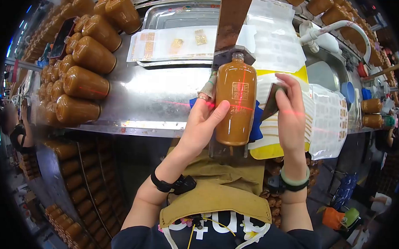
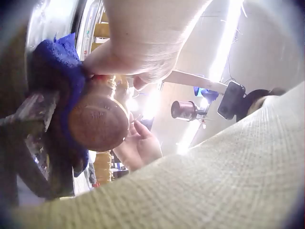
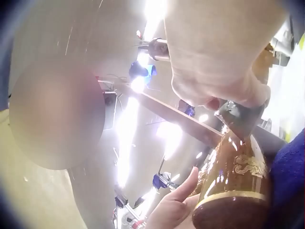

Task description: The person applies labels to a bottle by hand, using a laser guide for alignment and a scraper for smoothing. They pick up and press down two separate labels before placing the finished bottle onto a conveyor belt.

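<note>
A brown glazed bottle point(image 1: 235, 121) with gold lettering lies in the middle of the head view, its neck pointing away, over a blue cloth point(image 1: 256, 126). My left hand point(image 1: 201, 124) grips its left side, thumb on the front and the other fingers partly hidden behind; a finger wears a fabric cover. To the right of the bottle, my right hand point(image 1: 291, 119) pinches a dark flat scraper point(image 1: 272, 102) between thumb and fingers. In the right wrist view the scraper point(image 3: 238, 119) overlaps the bottle's upper part point(image 3: 233, 167). The left wrist view shows the bottle's round base point(image 2: 100, 123).
Rows of similar brown bottles point(image 1: 86, 82) lie at the left. Behind are a metal tray point(image 1: 181, 16) and a white sheet of gold decals point(image 1: 160, 46). A wooden post point(image 1: 233, 20) rises beyond the bottle neck. White decal sheets point(image 1: 329, 122), a yellow board point(image 1: 269, 152) and a sink point(image 1: 337, 68) are right.
</note>
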The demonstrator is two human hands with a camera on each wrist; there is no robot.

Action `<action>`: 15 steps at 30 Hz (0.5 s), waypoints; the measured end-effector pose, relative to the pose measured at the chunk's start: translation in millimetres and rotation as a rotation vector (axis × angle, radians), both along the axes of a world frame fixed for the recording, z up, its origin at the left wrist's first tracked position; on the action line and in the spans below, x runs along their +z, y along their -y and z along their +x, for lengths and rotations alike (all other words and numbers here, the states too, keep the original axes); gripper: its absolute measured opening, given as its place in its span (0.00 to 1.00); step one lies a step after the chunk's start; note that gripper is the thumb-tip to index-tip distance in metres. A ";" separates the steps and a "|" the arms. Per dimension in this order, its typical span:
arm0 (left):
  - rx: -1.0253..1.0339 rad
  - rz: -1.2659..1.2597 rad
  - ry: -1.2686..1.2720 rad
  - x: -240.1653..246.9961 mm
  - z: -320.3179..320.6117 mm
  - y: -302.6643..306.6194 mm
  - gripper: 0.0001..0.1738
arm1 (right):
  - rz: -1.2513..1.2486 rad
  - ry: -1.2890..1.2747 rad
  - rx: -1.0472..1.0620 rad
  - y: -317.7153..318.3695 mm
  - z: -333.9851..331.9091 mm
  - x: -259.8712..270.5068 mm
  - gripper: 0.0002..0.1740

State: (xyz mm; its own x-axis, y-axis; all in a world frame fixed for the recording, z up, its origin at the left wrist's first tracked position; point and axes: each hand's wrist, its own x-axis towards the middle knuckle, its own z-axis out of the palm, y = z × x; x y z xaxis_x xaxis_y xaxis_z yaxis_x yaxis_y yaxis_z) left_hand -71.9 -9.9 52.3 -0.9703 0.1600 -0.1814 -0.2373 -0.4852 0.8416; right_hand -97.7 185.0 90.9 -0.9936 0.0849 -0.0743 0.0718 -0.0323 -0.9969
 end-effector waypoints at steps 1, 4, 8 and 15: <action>0.011 -0.019 -0.014 -1.3 0.3 -0.7 0.37 | 0.001 0.002 -0.001 2.1 11.8 3.6 0.20; -0.004 -0.075 -0.029 -5.6 2.5 -1.6 0.37 | 0.284 -0.093 0.159 7.2 44.9 8.3 0.14; -0.006 -0.112 -0.044 -6.0 3.4 -1.2 0.37 | 0.403 -0.121 0.175 16.1 57.1 3.4 0.12; -0.009 -0.182 0.005 -6.5 6.0 0.1 0.35 | 0.434 -0.180 0.140 20.6 56.0 -4.0 0.13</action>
State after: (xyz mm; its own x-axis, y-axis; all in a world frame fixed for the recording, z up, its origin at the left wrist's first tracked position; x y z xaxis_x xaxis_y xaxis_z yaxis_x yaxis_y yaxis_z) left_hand -65.9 -10.0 45.7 -0.9680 0.1327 -0.2128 -0.2452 -0.3224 0.9143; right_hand -41.7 164.4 86.8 -0.9915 -0.0657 0.1127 -0.1294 0.3868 -0.9130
